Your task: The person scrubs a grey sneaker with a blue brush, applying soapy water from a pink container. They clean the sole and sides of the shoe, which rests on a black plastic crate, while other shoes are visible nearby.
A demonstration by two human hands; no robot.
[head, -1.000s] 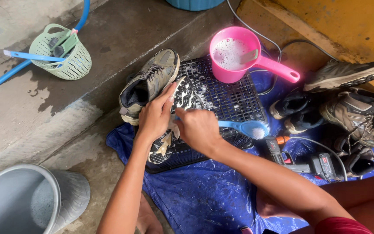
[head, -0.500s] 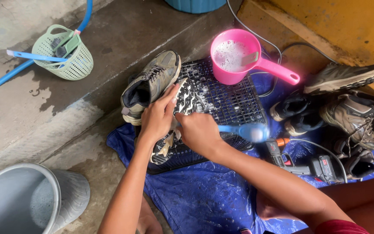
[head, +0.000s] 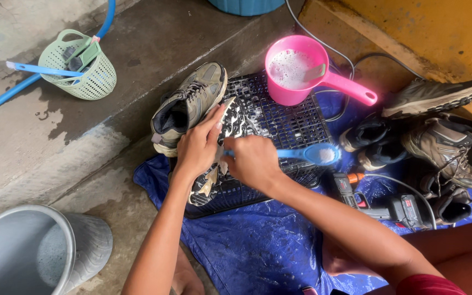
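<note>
The left hand (head: 198,147) gripped a soapy shoe (head: 230,128) sole-up on the black grate (head: 288,123) — fingers spread along its edge. The right hand (head: 252,161) was closed around a blue brush (head: 310,154) handle, bristle head out to the right — beside the pink scoop (head: 301,68).

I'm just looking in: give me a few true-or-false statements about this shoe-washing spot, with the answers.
1. The left hand steadies a soapy shoe turned sole-up on the black plastic grid. True.
2. The right hand holds a red brush. False: the brush is blue.
3. The pink dipper holds foamy water. True.
4. The green basket sits on the blue tarp. False: it stands on the wet concrete, away from the tarp.
5. The grey bucket is at lower left. True.
</note>
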